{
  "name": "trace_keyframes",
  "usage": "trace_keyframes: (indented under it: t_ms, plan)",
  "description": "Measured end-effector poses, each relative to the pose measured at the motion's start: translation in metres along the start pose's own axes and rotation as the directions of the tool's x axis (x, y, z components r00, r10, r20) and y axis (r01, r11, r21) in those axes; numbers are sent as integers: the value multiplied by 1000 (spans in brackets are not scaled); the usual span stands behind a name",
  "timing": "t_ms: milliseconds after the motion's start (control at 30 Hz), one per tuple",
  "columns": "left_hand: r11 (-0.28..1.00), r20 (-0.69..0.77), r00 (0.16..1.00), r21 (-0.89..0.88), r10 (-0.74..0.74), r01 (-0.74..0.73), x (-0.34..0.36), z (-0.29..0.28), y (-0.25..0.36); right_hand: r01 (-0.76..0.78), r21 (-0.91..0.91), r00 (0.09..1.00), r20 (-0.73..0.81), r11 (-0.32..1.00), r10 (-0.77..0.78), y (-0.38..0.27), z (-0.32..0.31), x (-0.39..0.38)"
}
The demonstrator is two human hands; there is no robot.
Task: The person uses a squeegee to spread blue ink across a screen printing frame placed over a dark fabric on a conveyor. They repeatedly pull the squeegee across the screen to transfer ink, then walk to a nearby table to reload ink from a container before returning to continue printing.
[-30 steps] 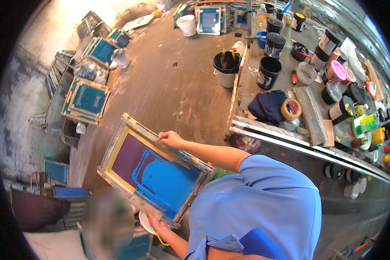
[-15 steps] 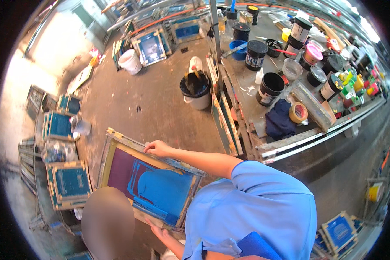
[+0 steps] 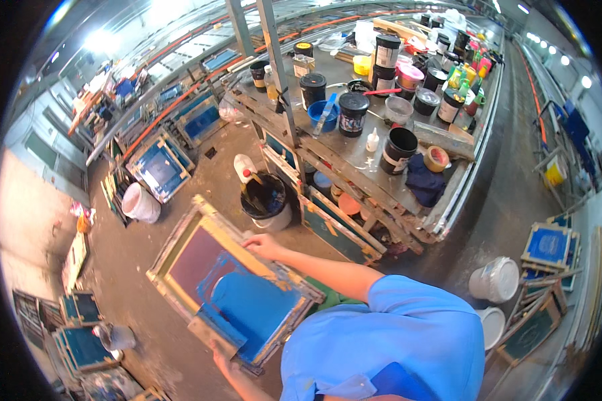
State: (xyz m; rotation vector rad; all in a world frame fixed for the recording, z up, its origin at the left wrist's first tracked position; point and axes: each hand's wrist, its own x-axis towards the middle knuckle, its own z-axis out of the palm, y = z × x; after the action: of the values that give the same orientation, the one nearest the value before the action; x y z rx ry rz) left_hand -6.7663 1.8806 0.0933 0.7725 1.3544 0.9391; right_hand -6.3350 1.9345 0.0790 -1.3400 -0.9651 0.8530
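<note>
Two hands carry the screen-printing frame [image 3: 231, 284]: right hand [image 3: 264, 246] clamped on its top rail, left hand [image 3: 222, 357] gripping the lower edge. We judge it best kept level, clear of the ink bucket [image 3: 267, 200].

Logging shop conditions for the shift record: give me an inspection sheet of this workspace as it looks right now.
Surface: stained concrete floor.
Job's things: wooden-framed printing screen smeared with blue ink, held tilted above the floor.
Clutter: black ink bucket; white bucket; long metal workbench crowded with ink pots, roll of tape, dark blue cloth.
Hands: left hand grips the frame's near edge; right hand on its far edge.
Cables: nothing seen.
Surroundings: more screens stacked along the walls.
</note>
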Motion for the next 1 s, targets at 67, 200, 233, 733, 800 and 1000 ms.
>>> trace_keyframes:
  t_ms: [67, 200, 233, 733, 800, 1000]
  plan:
    - [999, 45, 998, 13, 42, -43, 58, 23, 24, -45, -45, 992, -117, 998, 39, -16, -13, 20]
    - [992, 156, 988, 126, -13, -7, 133, 113, 80, -183, -98, 924, -357, 978, 138, -22, -54, 54]
    - [994, 197, 980, 106, -3, -19, 156, 130, 92, -182, -70, 909, -392, 981, 141, -22, -61, 71]
    - [964, 453, 868, 250, -202, 94, 380, 309, 159, -135, 35, 626, -771, 990, 112, 9, -132, 225]
    - [966, 516, 826, 228, -227, 123, 412, 331, 163, -179, 6, 583, -805, 984, 111, 29, -139, 237]
    - [937, 537, 807, 345, -245, 55, 468, 383, 190, -278, 71, 456, -868, 958, 197, 48, -133, 262]
